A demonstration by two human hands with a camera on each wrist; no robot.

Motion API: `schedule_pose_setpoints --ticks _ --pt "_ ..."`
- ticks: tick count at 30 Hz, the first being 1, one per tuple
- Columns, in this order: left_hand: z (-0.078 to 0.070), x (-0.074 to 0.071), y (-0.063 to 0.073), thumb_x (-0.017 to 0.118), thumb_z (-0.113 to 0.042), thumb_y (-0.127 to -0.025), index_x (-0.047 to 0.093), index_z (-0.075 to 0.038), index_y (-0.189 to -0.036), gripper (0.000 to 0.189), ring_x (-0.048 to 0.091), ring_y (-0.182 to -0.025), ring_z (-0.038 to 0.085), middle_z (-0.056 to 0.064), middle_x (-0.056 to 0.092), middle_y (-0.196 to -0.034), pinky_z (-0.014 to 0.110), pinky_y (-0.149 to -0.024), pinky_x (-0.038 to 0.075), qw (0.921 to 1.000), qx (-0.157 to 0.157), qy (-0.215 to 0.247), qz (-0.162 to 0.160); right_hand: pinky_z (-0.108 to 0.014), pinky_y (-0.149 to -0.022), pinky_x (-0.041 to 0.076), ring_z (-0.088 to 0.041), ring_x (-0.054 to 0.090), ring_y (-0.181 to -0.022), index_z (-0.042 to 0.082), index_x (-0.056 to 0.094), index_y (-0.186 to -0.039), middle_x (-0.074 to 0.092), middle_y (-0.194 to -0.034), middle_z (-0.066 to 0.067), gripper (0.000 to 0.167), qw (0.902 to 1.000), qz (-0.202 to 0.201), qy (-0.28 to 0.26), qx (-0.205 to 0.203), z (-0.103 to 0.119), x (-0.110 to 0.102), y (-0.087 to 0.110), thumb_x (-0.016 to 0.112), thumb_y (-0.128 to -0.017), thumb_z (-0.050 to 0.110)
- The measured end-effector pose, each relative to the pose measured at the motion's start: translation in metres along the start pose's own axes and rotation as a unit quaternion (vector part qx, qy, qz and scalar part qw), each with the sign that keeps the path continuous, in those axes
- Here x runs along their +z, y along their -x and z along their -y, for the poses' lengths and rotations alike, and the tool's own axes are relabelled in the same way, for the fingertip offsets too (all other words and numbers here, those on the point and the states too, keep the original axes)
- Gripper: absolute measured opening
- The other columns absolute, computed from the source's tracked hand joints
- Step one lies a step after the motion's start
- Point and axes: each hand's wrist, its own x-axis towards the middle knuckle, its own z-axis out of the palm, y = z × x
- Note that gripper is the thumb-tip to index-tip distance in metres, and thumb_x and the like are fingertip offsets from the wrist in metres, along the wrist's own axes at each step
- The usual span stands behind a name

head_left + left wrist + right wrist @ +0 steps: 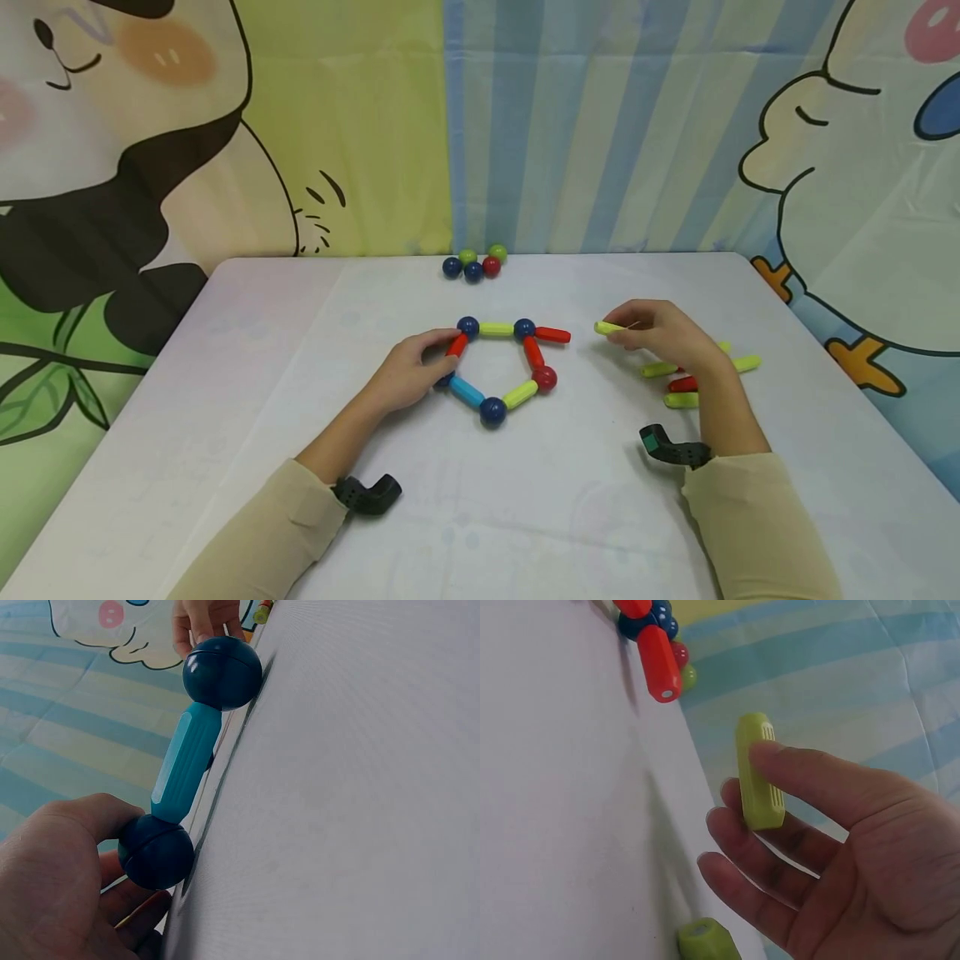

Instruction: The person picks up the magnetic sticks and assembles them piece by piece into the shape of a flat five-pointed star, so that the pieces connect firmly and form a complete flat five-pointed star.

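Left hand (411, 375) fingers curled round dark blue plastic ball (156, 851) of stick-and-ball ring (495, 331), right hand (663, 333) pinching yellow-green plastic stick (757, 772) above white table (525, 500)

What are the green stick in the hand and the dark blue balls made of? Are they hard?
The yellow-green stick pinched by the right hand looks like hard matte plastic: smooth, with moulded ribs near its end. The dark blue balls look like glossy hard plastic: they shine, and a seam line runs around each. The left hand grips one of them.
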Motion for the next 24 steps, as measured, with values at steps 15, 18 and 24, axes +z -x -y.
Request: schedule_pose_setpoints --ticks 15,18,24 --pt "-0.001 0.000 0.001 0.064 -0.029 -0.101 0.055 -0.023 -0.150 0.050 0.039 -0.152 0.028 0.004 0.051 -0.157 0.052 -0.124 0.030 1.0000 -0.003 -0.004 0.000 -0.032 -0.080 0.056 -0.027 0.059 -0.100 0.014 0.073 -0.119 0.067 -0.123 -0.009 0.030 0.9947 0.098 -0.023 -0.021 0.010 0.024 -0.010 0.078 -0.091 0.023" --pt "-0.001 -0.001 0.000 0.064 -0.028 -0.101 0.055 -0.022 -0.150 0.050 0.039 -0.152 0.028 0.004 0.051 -0.157 0.052 -0.124 0.031 1.0000 0.001 -0.006 0.001 -0.032 -0.079 0.055 -0.026 0.056 -0.103 0.015 0.075 -0.116 0.066 -0.121 -0.008 0.027 0.9937 0.109 -0.021 -0.017 0.013 0.028 -0.011 0.080 -0.090 0.023" --pt "-0.001 0.000 0.000 0.064 -0.027 -0.101 0.055 -0.022 -0.150 0.050 0.039 -0.152 0.028 0.004 0.051 -0.157 0.052 -0.124 0.031 1.0000 0.005 -0.005 -0.001 -0.030 -0.074 0.052 -0.026 0.056 -0.096 0.013 0.075 -0.115 0.065 -0.117 -0.010 0.024 0.9907 0.132 -0.015 -0.032 0.021 0.035 -0.013 0.077 -0.091 0.015"
